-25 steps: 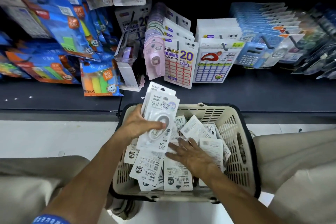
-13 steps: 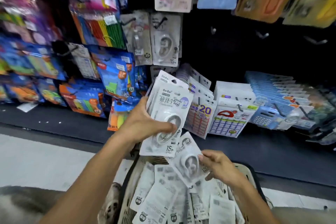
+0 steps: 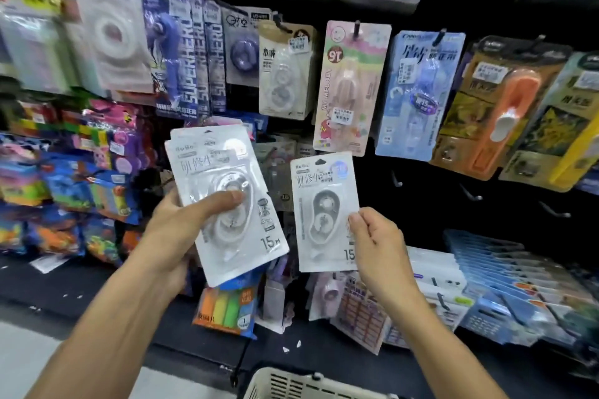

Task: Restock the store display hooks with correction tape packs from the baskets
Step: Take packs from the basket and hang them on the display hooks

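1. Nearest the person, at the bottom edge of the view, sits the rim of a cream slotted plastic basket (image 3: 311, 385), below and between the two forearms; what it holds is out of sight.

2. The left hand (image 3: 181, 230) is clamped on a small stack of white-and-clear correction tape blister packs (image 3: 227, 201), thumb pressed across the front blister and fingers behind. The stack leans, its long axis tipped with the top toward the left.

3. The right hand (image 3: 372, 236) pinches a single white correction tape pack (image 3: 324, 207) by its lower right corner, thumb in front. This pack stands nearly upright, long axis vertical, with its dark hang-hole at the top edge pointing up toward the display.

4. Beyond both hands is the black pegboard wall (image 3: 453, 204). Just right of the single pack and roughly level with it, several bare metal hooks (image 3: 397, 180) stick out toward the person. Behind the gap between the two held packs, more packs of a similar kind seem to hang, though blur hides the details.

5. Higher up hang other goods: a beige-carded tape pack (image 3: 285, 71), a pink character-printed pack (image 3: 348, 87) and a blue carded pack (image 3: 418, 94).

6. The right hand is nearer the bare hooks, so I judge the coming move turns on bringing the single pack's top hole level with a hook tip and pushing it away from the person, along the hook. Which hook is meant I cannot tell.
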### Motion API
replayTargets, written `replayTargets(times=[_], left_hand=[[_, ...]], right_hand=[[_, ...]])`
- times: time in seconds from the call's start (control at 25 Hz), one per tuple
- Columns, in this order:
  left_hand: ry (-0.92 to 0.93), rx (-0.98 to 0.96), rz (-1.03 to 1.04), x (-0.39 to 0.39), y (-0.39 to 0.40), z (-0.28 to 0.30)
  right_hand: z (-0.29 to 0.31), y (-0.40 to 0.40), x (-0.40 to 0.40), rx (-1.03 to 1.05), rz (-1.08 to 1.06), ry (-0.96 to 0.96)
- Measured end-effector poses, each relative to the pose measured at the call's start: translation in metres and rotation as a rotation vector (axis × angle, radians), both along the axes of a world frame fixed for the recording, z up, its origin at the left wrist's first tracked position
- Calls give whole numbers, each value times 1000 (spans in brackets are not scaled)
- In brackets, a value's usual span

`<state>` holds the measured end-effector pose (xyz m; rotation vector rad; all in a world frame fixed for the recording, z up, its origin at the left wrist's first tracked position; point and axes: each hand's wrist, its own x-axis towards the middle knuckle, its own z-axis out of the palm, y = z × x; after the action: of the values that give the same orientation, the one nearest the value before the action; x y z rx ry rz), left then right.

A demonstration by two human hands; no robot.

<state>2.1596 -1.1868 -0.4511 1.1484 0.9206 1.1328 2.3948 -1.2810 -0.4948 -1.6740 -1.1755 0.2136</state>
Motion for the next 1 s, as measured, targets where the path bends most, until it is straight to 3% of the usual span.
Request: replayTargets(times=[0.16,0.4,0.56,0.72,0.84,1.0], left_hand=[[-57,3,44,-12,5,6],[-15,60,-43,-7,3,7],[-37,15,-51,-5,-2,-5],[-41,-31,-54,-7,0,-13],[-27,-29,-78,-2,2,-9],[-24,-46,-71,4,5,-6]], right_hand=[[14,20,-16,-61,-83,-166],[14,3,-34,-40,-144,-110],[7,11,-35,-22,-167,37],[2,41,-33,-135,-218,19],[11,71,-24,-133,-229,-135],[14,92,-12,-414,-151,-148]])
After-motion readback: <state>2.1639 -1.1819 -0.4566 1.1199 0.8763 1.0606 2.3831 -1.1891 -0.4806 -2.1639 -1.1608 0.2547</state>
